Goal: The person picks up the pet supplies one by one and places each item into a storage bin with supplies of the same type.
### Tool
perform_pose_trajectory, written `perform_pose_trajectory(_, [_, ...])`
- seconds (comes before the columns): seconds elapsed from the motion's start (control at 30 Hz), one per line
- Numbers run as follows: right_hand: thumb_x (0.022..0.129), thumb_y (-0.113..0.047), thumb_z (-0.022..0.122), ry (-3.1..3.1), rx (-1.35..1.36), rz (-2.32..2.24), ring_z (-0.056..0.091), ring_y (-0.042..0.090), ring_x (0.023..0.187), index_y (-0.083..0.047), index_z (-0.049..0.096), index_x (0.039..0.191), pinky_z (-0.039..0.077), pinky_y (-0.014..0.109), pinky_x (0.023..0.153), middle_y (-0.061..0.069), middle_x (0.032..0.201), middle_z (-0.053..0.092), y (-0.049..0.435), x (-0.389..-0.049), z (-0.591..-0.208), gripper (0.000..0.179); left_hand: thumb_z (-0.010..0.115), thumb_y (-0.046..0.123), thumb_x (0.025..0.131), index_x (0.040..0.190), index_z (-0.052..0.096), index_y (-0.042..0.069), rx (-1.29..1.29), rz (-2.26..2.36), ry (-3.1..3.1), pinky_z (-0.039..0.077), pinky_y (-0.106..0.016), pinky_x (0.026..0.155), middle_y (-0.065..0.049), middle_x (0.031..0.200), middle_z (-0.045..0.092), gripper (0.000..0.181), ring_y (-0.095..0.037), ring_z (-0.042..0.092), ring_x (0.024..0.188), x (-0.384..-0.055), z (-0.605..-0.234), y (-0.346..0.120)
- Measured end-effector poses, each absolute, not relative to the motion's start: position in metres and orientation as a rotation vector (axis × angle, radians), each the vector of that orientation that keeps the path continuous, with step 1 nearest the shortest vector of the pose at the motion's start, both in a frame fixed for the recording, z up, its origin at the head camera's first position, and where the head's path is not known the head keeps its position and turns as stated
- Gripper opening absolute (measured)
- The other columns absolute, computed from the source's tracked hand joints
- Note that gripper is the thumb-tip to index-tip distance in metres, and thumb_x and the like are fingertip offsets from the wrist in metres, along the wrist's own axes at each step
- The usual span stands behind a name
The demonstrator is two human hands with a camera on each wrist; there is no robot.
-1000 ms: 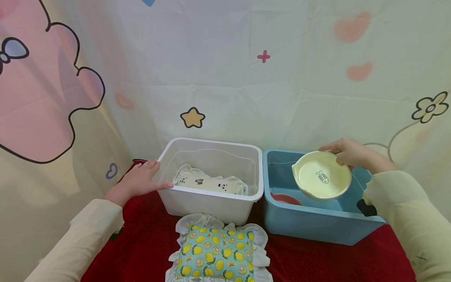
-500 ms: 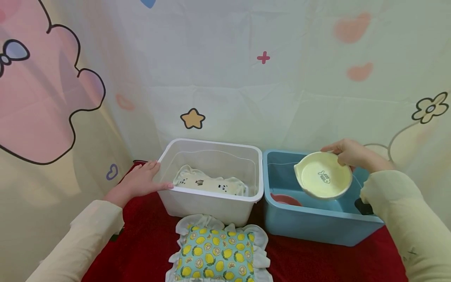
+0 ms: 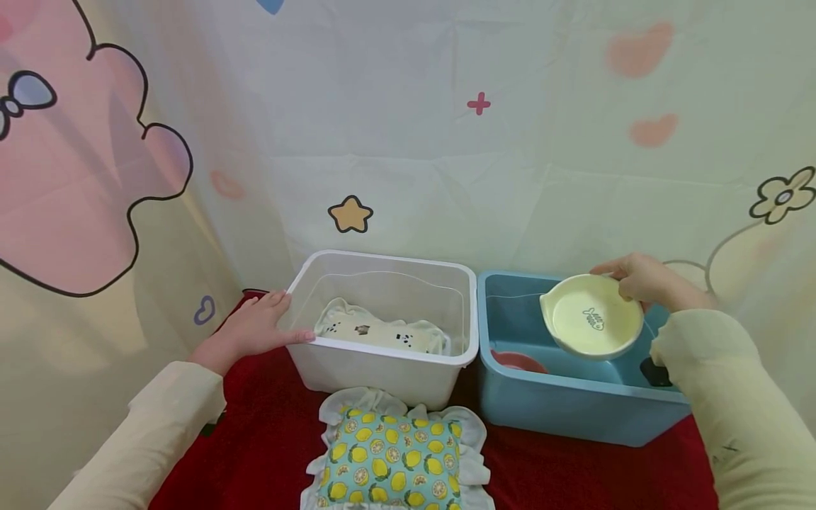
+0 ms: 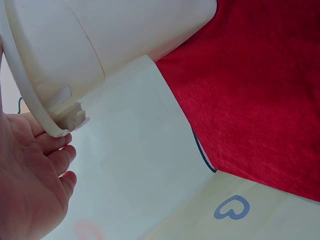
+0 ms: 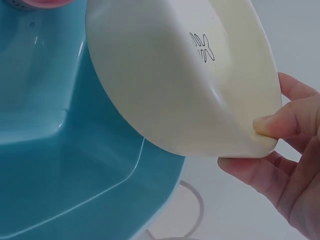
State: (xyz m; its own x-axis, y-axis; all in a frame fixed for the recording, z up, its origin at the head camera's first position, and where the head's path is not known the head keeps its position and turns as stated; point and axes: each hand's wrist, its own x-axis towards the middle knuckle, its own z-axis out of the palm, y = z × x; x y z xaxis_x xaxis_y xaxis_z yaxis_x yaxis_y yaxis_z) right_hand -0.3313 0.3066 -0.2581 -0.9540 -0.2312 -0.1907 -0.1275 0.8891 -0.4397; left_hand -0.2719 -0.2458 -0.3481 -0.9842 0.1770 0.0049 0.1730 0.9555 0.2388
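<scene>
My right hand (image 3: 644,282) pinches the rim of a cream bowl (image 3: 593,315) with a fishbone print, thumb inside and fingers outside. It holds the bowl tilted over the blue bin (image 3: 574,404), with the bowl's inside facing the head camera. In the right wrist view, the bowl (image 5: 150,85) overlaps the bin's corner (image 5: 100,165). My left hand (image 3: 248,329) rests on the left front corner of the white bin (image 3: 376,372), thumb along the front rim. In the left wrist view, its fingers (image 4: 61,159) lie relaxed at the rim (image 4: 22,85).
A pink dish (image 3: 519,362) sits in the blue bin's left part. Inside the white bin lies a ruffled cream cushion (image 3: 382,331) with animal prints. A lemon-print cushion (image 3: 392,457) lies in front on the red cloth (image 3: 255,439). A printed curtain (image 3: 408,127) hangs behind.
My right hand has shifted slightly to the right with the bowl, over the blue bin. The left hand stays on the white bin's rim.
</scene>
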Motion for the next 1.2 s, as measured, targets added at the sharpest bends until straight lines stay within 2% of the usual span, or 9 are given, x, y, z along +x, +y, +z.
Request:
perform_pose_trajectory(0.3, [0.07,0.013,0.038,2.826,-0.252,-0.647,0.052,0.017,0.054,0.005,0.039,0.129,0.047,0.034,0.046,0.041,0.123,0.036,0.31,-0.336,-0.265,0.06,0.047,0.073,0.069,0.138,0.022,-0.003,0.283,0.363,3.096,0.022,-0.064,0.097,-0.024,0.142,0.023,0.105,-0.041,0.022,0.128,-0.272,-0.347,-0.246])
perform_pose_trajectory(0.53, [0.071,0.011,0.039,2.808,-0.222,-0.652,0.054,0.018,0.067,0.004,0.037,0.131,0.049,0.034,0.05,0.042,0.124,0.033,0.318,-0.34,-0.268,0.06,0.046,0.073,0.07,0.138,0.022,-0.002,0.311,0.351,3.108,0.023,-0.062,0.098,-0.023,0.142,0.025,0.104,-0.04,0.024,0.127,-0.271,-0.347,-0.246])
perform_pose_trajectory(0.77, [0.072,0.01,0.038,2.803,-0.211,-0.68,0.053,0.017,0.06,0.004,0.036,0.132,0.047,0.033,0.05,0.041,0.124,0.034,0.323,-0.34,-0.274,0.06,0.046,0.073,0.07,0.138,0.022,-0.002,0.301,0.352,3.103,0.021,-0.062,0.099,-0.023,0.142,0.024,0.104,-0.04,0.023,0.128,-0.272,-0.347,-0.246])
perform_pose_trajectory(1.2, [0.072,0.01,0.037,2.776,-0.187,-0.738,0.056,0.016,0.059,0.006,0.034,0.131,0.051,0.033,0.052,0.042,0.124,0.033,0.324,-0.343,-0.281,0.06,0.045,0.073,0.07,0.138,0.022,-0.003,0.291,0.338,3.097,0.018,-0.061,0.101,-0.024,0.142,0.023,0.105,-0.04,0.022,0.13,-0.272,-0.347,-0.246])
